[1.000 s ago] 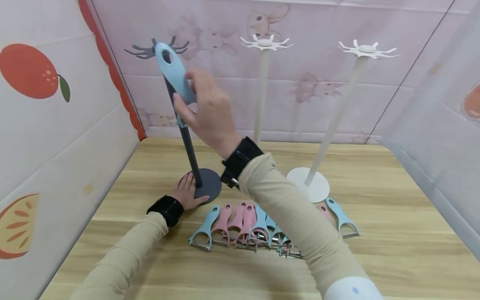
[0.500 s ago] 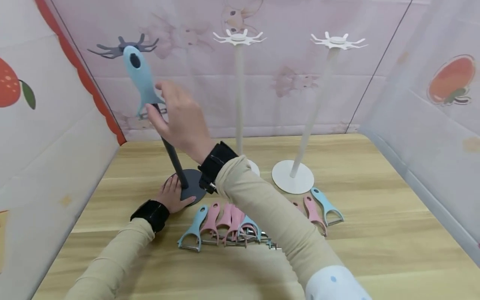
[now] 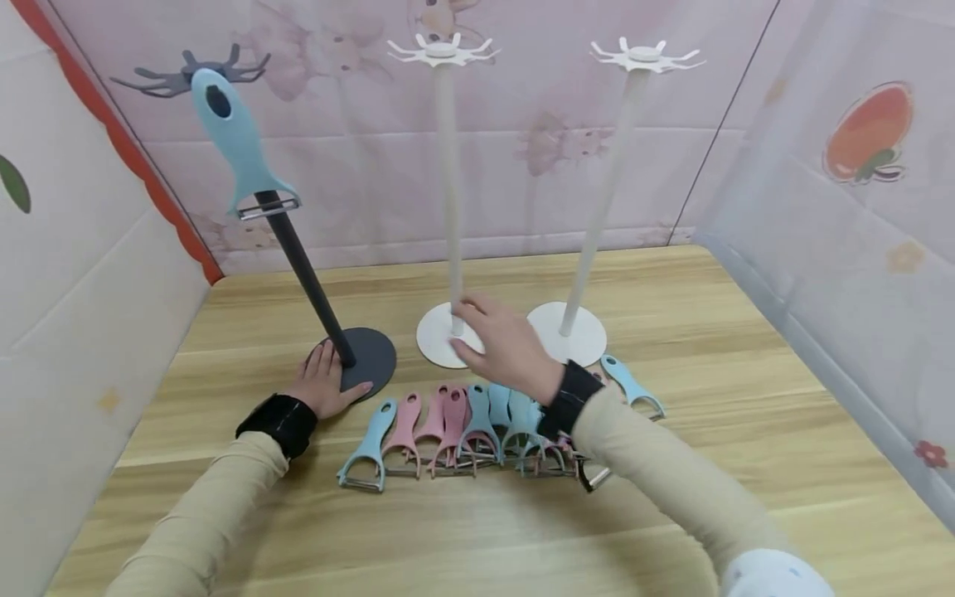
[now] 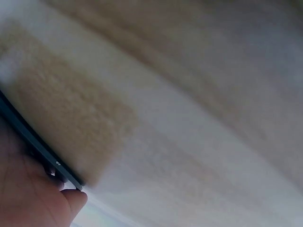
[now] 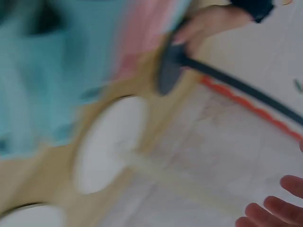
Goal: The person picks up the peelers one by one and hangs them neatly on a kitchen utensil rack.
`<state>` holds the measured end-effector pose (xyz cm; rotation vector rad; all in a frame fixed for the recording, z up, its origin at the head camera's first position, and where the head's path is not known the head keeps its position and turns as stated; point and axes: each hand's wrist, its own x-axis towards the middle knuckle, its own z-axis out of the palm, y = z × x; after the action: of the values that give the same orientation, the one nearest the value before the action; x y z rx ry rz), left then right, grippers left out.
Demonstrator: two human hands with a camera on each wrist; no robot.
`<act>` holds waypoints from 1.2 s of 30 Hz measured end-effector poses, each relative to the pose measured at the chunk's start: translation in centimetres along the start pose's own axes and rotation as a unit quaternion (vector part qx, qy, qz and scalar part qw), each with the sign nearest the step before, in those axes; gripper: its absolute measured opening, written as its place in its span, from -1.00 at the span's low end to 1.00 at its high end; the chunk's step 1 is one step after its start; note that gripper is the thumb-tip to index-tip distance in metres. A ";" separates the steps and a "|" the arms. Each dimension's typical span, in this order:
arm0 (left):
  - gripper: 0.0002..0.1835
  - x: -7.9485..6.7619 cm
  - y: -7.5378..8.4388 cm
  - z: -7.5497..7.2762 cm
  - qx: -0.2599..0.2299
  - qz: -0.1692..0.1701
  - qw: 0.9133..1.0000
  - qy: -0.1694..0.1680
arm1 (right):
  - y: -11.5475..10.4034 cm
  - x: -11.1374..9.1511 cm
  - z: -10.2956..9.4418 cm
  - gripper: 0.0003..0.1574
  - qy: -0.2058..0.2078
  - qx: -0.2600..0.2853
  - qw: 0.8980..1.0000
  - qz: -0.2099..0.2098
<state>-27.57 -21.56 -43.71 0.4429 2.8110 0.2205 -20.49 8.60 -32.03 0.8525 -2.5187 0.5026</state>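
My left hand (image 3: 321, 383) lies flat with spread fingers on the round base of the dark grey stand (image 3: 309, 278); the left wrist view shows its thumb side at the base's edge. From a hook at the top of that stand hangs a light blue peeler (image 3: 237, 141), blade downward. My right hand (image 3: 511, 344) is in the air above the row of peelers, fingers loosely bent with nothing between them. Below it lie several blue peelers (image 3: 477, 419) and pink peelers (image 3: 404, 431), some hidden by the right hand and wrist. A black-ended peeler (image 3: 594, 477) shows partly under the right wrist.
Two white stands with hooked tops, the middle one (image 3: 448, 191) and the right one (image 3: 608, 191), stand behind the peelers. A blue peeler (image 3: 629, 385) lies right of my wrist. Printed cloth walls (image 3: 806, 274) enclose the wooden table (image 3: 716, 332).
My right hand let go of the blue peeler, which now hangs on the grey stand, and moved down and right over the peelers. My left hand stayed on the base; the head view shifted.
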 end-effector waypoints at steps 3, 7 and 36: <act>0.10 0.2 -0.2 0.2 -0.002 -0.001 1.000 -0.001 | 3.2 -3.4 0.2 -0.52 -0.057 -0.022 0.996 0.067; 0.18 0.7 -0.7 0.5 0.002 0.002 1.000 0.006 | 6.8 -7.1 0.0 -0.51 -0.095 -0.043 0.987 0.126; 0.06 0.2 -0.3 0.6 0.013 0.001 1.000 0.029 | 12.4 -14.5 -2.2 -0.38 -0.127 -0.073 0.953 0.265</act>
<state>-27.67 -21.72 -44.36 0.4509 2.8727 0.1994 -17.34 25.82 -39.92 0.1791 -2.9831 0.3757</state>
